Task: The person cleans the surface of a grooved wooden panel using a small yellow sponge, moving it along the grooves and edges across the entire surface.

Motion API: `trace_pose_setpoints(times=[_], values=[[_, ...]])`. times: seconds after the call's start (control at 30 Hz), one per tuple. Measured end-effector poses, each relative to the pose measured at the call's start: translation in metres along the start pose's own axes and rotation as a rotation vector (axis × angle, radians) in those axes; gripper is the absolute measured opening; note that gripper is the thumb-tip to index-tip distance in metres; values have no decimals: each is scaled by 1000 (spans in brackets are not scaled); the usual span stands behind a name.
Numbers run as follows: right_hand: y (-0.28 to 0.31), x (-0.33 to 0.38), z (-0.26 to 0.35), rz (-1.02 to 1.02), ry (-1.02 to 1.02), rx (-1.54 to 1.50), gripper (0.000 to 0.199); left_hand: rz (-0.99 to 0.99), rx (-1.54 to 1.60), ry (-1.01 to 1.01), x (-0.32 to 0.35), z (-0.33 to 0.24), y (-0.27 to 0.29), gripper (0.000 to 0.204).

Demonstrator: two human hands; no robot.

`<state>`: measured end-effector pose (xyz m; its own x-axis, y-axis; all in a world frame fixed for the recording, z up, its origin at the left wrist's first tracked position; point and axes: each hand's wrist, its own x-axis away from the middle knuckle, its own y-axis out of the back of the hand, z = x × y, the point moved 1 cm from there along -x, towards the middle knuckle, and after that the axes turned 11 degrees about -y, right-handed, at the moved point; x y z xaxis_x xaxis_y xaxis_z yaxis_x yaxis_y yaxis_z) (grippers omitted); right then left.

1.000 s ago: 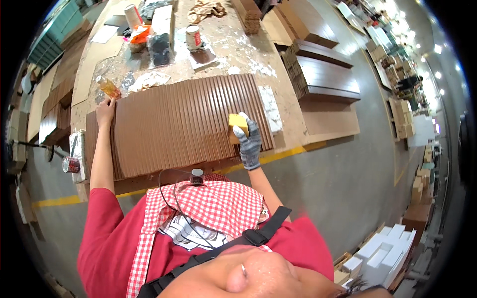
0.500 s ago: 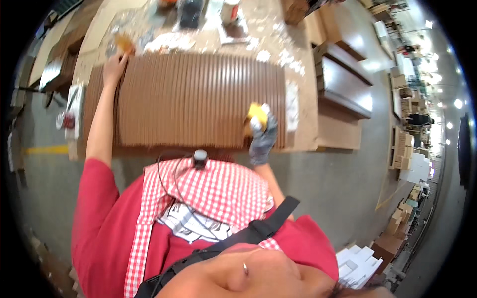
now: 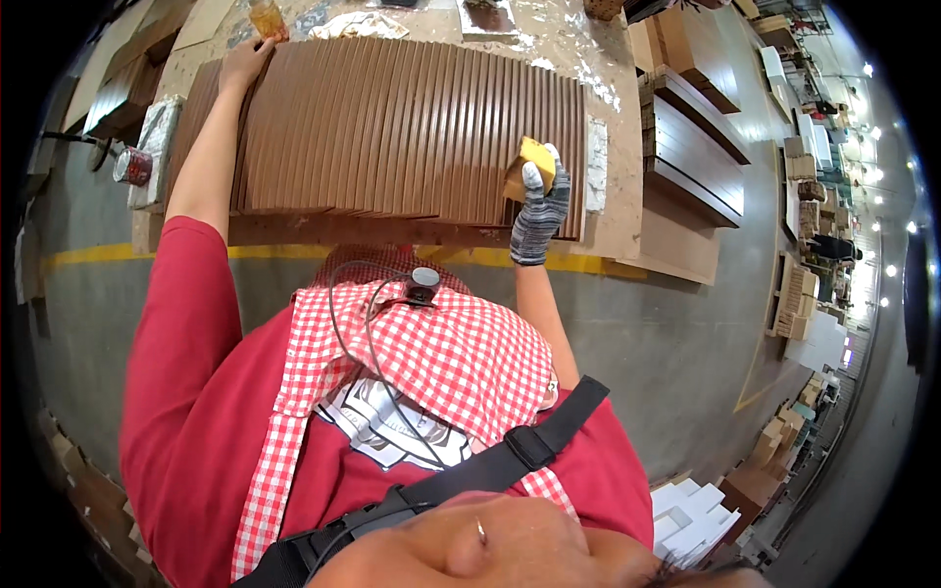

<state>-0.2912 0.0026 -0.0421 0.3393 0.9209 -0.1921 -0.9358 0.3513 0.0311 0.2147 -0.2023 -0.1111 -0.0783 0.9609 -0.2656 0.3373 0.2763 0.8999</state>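
Note:
A wide row of brown slats (image 3: 392, 127), packed side by side, lies across the table in front of me. My left hand (image 3: 247, 61), bare, reaches to their far left end, its fingers closed over the end of a slat by a narrow gap in the row. Just beyond those fingertips stands a clear container with amber liquid (image 3: 267, 18). In a grey striped glove with white fingertips, my right hand (image 3: 541, 206) grips a yellow sponge (image 3: 535, 157) with a brown-stained side. The sponge is over the slats near the row's right end.
The table (image 3: 618, 147) is spotted with white paint. A crumpled white cloth (image 3: 358, 26) lies behind the slats. At the table's left side is a red-labelled can (image 3: 133, 167). Stacked brown panels (image 3: 691, 147) stand to the right. A yellow line (image 3: 578, 263) crosses the floor.
The table and slats sit higher in the view now. My right hand with the sponge has shifted slightly toward the row's far side. My left hand stays at the far left end.

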Motion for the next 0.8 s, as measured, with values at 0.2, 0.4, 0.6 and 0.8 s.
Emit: trace_pose_setpoints(times=[0.2, 0.4, 0.6, 0.8], values=[[-3, -3, 4, -26, -5, -59, 39, 22, 4, -4, -4, 5, -5, 50], [3, -7, -3, -32, 34, 29, 39, 30, -23, 3, -10, 2, -5, 50], [1, -3, 1, -42, 22, 4, 41, 45, -1, 7, -7, 13, -7, 50], [0, -2, 2, -70, 40, -10, 44, -13, 33, 14, -4, 2, -5, 45]])
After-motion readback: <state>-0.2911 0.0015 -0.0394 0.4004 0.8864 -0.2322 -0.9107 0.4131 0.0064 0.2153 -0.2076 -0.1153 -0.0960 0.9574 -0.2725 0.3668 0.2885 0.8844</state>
